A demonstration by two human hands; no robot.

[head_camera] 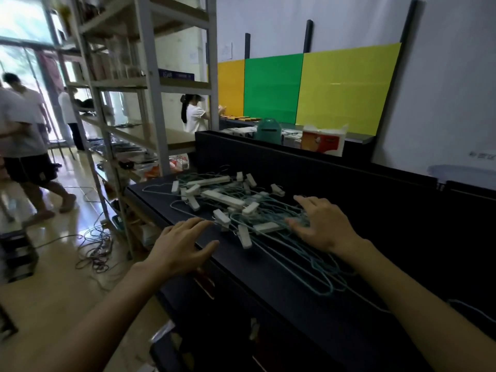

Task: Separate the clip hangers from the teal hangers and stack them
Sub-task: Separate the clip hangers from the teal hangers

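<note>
Because the teal hangers (308,261) are thin wire and the clip hangers (222,197) carry white pegs on bars, the whole pile, lying tangled in the middle of the dark bench (268,312), looks light and springy but prone to snag. Lifting one likely drags its neighbours, so taking a clip hanger by its stiff white bar seems the safest hold. The left hand (182,248) hovers at the near edge of the pile with its grip spread, holding nothing. The right hand (322,226) lies over the teal wires, fingers splayed and pinching nothing. The bench top is smooth and matte. Metal shelving (134,84) stands to the left, coloured panels (308,84) line the wall, cables (94,248) trail on the floor, and people stand beyond.
</note>
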